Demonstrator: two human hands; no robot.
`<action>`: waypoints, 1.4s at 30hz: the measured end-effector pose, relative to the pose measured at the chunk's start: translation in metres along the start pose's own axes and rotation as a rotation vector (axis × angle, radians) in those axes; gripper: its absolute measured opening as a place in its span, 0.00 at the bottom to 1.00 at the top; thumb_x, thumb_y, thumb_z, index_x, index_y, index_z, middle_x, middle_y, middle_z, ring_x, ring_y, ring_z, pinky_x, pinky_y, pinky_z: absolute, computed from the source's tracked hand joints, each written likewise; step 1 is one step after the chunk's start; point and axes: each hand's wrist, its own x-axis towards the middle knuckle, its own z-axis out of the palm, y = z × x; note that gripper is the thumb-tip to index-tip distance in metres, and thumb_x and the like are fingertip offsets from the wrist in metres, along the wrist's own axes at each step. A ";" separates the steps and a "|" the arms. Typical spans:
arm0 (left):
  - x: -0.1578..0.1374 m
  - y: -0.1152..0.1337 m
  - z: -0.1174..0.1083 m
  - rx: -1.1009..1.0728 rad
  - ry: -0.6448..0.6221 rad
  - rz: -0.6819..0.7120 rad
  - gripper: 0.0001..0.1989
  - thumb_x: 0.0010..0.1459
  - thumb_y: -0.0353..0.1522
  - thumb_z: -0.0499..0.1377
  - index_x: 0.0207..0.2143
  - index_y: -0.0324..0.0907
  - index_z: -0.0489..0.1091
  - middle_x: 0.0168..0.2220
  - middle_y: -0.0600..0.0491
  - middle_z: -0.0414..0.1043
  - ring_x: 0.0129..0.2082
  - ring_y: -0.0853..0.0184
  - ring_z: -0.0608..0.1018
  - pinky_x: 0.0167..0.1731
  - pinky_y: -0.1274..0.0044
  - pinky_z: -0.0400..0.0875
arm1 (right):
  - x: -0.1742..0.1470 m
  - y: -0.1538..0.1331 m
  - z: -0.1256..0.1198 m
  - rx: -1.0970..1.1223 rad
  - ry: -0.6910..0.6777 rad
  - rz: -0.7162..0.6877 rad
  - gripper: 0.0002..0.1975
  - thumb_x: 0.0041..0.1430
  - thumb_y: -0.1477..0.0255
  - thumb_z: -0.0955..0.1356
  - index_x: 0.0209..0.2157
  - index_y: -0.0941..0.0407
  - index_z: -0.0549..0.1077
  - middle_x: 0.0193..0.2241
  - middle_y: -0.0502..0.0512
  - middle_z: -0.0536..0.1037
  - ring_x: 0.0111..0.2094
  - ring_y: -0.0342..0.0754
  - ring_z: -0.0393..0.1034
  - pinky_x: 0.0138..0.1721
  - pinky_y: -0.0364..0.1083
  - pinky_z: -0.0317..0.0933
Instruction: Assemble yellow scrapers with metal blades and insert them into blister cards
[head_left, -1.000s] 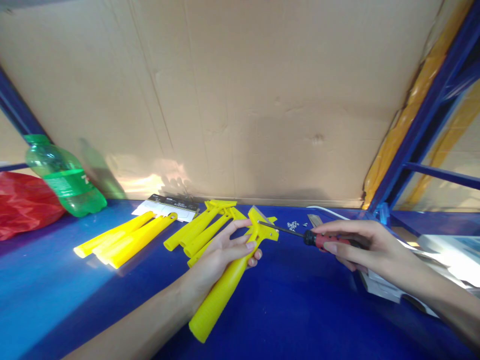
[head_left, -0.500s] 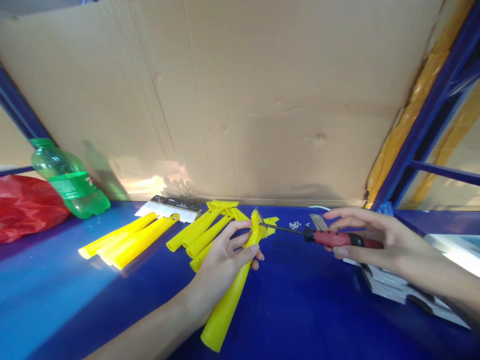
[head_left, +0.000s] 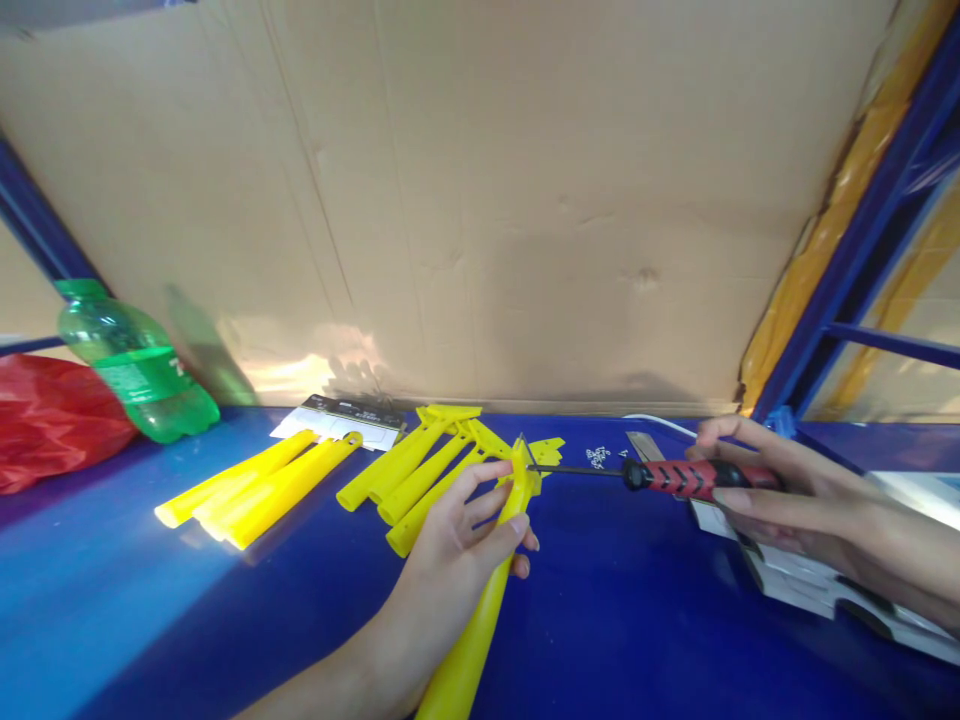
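My left hand (head_left: 469,545) is closed around a yellow plastic scraper (head_left: 480,630), its handle slanting toward the bottom edge and its head pointing up. A thin metal blade edge shows at the head's top. In my right hand (head_left: 810,510) is a red and black screwdriver (head_left: 686,478), gripped by the back of its handle and held level. The shaft runs left, and its tip meets the scraper's head. Whether a screw sits there is too small to tell. Behind my left hand lie several yellow scrapers (head_left: 420,470) with their heads toward the cardboard.
More yellow handles (head_left: 277,490) lie at left by a black and white card package (head_left: 345,420). A green bottle (head_left: 142,375) leans beside a red bag (head_left: 60,420). Small screws (head_left: 600,457), a metal blade (head_left: 645,447) and white packages (head_left: 795,575) are at right. Cardboard (head_left: 487,200) stands behind.
Both hands have shifted slightly right and down in view with the scraper and screwdriver. The screwdriver handle has turned, and my right fingers sit farther back on it.
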 end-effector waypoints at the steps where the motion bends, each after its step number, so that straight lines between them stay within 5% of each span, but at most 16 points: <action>1: -0.001 -0.001 -0.001 -0.014 0.003 0.003 0.33 0.44 0.40 0.75 0.48 0.40 0.65 0.28 0.55 0.75 0.26 0.67 0.75 0.26 0.76 0.68 | 0.002 0.000 -0.001 0.032 -0.017 0.022 0.17 0.54 0.54 0.72 0.41 0.47 0.71 0.26 0.49 0.72 0.18 0.43 0.56 0.17 0.44 0.50; 7: -0.007 0.005 -0.002 -0.017 -0.019 0.021 0.30 0.50 0.39 0.73 0.51 0.41 0.64 0.28 0.54 0.76 0.25 0.69 0.75 0.29 0.75 0.68 | 0.009 -0.002 0.005 0.003 0.011 0.119 0.24 0.60 0.43 0.66 0.36 0.50 0.67 0.13 0.45 0.67 0.12 0.45 0.61 0.16 0.44 0.52; 10: -0.007 0.010 -0.003 -0.048 0.015 0.014 0.30 0.50 0.37 0.72 0.51 0.41 0.63 0.30 0.54 0.77 0.26 0.69 0.75 0.30 0.75 0.68 | 0.003 -0.006 0.014 0.168 -0.013 0.153 0.21 0.60 0.46 0.68 0.42 0.49 0.70 0.24 0.50 0.76 0.20 0.49 0.70 0.18 0.45 0.60; 15: -0.001 0.009 -0.006 -0.041 0.020 0.053 0.31 0.45 0.38 0.74 0.48 0.42 0.64 0.27 0.55 0.76 0.24 0.69 0.74 0.26 0.77 0.66 | -0.001 -0.007 0.010 0.147 -0.067 0.007 0.20 0.55 0.55 0.75 0.45 0.48 0.71 0.23 0.49 0.77 0.22 0.48 0.70 0.23 0.45 0.65; 20: -0.005 0.007 -0.003 0.004 0.017 0.029 0.29 0.49 0.37 0.72 0.49 0.40 0.63 0.28 0.55 0.77 0.24 0.70 0.74 0.28 0.76 0.67 | 0.007 0.005 0.003 0.033 -0.004 -0.077 0.24 0.61 0.43 0.66 0.41 0.49 0.70 0.11 0.44 0.69 0.09 0.46 0.62 0.13 0.42 0.55; 22: -0.006 0.006 -0.002 0.022 0.023 0.012 0.29 0.50 0.37 0.71 0.50 0.40 0.63 0.28 0.55 0.77 0.24 0.71 0.74 0.29 0.76 0.67 | 0.007 0.005 0.003 0.048 0.025 -0.047 0.26 0.61 0.42 0.65 0.42 0.50 0.71 0.14 0.46 0.72 0.11 0.47 0.66 0.13 0.43 0.58; 26: -0.002 0.003 -0.004 0.031 0.031 0.016 0.32 0.48 0.37 0.71 0.51 0.39 0.62 0.27 0.54 0.77 0.24 0.69 0.74 0.28 0.76 0.66 | 0.003 -0.003 0.004 0.144 0.011 -0.053 0.25 0.55 0.50 0.74 0.49 0.47 0.72 0.38 0.54 0.83 0.26 0.49 0.77 0.25 0.46 0.72; 29: 0.001 0.001 -0.004 0.027 0.018 0.034 0.33 0.47 0.38 0.72 0.51 0.39 0.62 0.27 0.54 0.77 0.24 0.69 0.74 0.27 0.76 0.66 | 0.005 -0.003 0.001 0.091 -0.022 -0.110 0.22 0.55 0.54 0.76 0.46 0.48 0.70 0.29 0.48 0.81 0.23 0.47 0.75 0.26 0.44 0.70; 33: 0.001 0.003 -0.004 0.020 -0.003 0.062 0.32 0.48 0.39 0.73 0.50 0.40 0.63 0.27 0.54 0.77 0.24 0.69 0.75 0.27 0.76 0.66 | 0.009 0.004 0.002 0.014 -0.042 -0.035 0.23 0.63 0.45 0.65 0.43 0.50 0.68 0.14 0.43 0.71 0.10 0.42 0.61 0.13 0.40 0.53; 35: 0.001 0.005 -0.004 0.021 0.013 0.061 0.33 0.48 0.39 0.73 0.52 0.39 0.63 0.28 0.54 0.77 0.25 0.69 0.75 0.28 0.76 0.67 | 0.008 0.004 0.006 0.044 -0.055 0.020 0.26 0.64 0.43 0.63 0.43 0.52 0.70 0.17 0.45 0.73 0.10 0.42 0.61 0.12 0.40 0.52; 39: 0.001 0.005 -0.007 0.016 0.086 0.029 0.39 0.44 0.38 0.74 0.56 0.37 0.63 0.29 0.53 0.78 0.27 0.68 0.75 0.29 0.76 0.67 | 0.002 -0.002 0.010 0.193 -0.035 -0.019 0.24 0.58 0.53 0.73 0.50 0.50 0.70 0.35 0.52 0.80 0.23 0.45 0.72 0.23 0.44 0.67; 42: 0.000 0.005 -0.006 0.005 0.089 -0.008 0.40 0.44 0.38 0.74 0.57 0.36 0.63 0.29 0.52 0.79 0.26 0.68 0.75 0.30 0.75 0.68 | 0.000 -0.006 0.010 0.162 -0.034 -0.071 0.21 0.58 0.56 0.75 0.47 0.49 0.69 0.27 0.46 0.78 0.21 0.44 0.70 0.24 0.43 0.66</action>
